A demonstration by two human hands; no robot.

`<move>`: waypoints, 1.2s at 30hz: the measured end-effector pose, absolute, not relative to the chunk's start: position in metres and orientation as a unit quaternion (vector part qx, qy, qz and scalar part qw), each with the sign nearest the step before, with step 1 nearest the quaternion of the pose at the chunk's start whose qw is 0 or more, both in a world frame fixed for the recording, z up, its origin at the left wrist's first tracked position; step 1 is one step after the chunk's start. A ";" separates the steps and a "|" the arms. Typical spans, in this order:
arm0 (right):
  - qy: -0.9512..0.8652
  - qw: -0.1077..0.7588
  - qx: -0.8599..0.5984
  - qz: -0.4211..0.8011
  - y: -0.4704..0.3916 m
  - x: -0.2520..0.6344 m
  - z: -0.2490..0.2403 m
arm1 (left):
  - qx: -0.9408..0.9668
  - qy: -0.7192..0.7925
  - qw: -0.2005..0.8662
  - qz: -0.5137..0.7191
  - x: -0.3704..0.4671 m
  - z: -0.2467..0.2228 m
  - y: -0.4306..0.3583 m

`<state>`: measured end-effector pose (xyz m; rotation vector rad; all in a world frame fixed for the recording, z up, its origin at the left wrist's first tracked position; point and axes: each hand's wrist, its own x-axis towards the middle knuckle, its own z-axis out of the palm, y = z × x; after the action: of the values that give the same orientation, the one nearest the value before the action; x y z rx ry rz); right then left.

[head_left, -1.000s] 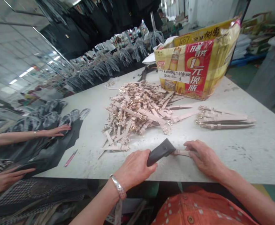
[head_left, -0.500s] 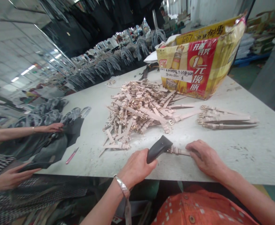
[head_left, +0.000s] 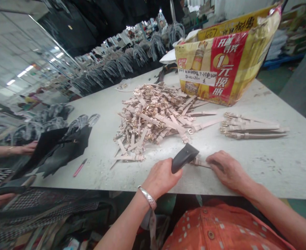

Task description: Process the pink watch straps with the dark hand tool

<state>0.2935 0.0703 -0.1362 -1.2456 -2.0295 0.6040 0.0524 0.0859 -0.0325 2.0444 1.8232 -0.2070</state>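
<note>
My left hand is wrapped round a black, curved hand tool with a broad, blunt head. What kind of tool it is, I cannot tell. Its head is over the buckle end of a pale pink buckle strap, hiding most of the buckle. The fingers of my right hand are curled down on the strap's other end, against the table. Beyond both hands lies a heap of pale pink buckle straps with gold buckles. Several more straps lie side by side at the right, buckles to the left.
A yellow and red carton stands at the back right of the white table. At the left, a co-worker's hands handle black pieces. A pink-handled cutter lies nearby. Grey looped handles hang behind.
My left hand and the black tool have shifted slightly right, over the strap's buckle end. My right hand stays on the strap. The co-worker's hands have moved left, with a black piece lifted.
</note>
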 end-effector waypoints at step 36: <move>-0.766 0.317 -0.533 0.170 0.068 0.298 -0.143 | 0.687 0.689 0.229 -0.022 0.038 -0.043 0.060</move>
<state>0.2977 0.0680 -0.1426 -1.4027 -2.0168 0.4476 0.0382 0.0600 -0.0425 1.8904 1.8970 -0.0602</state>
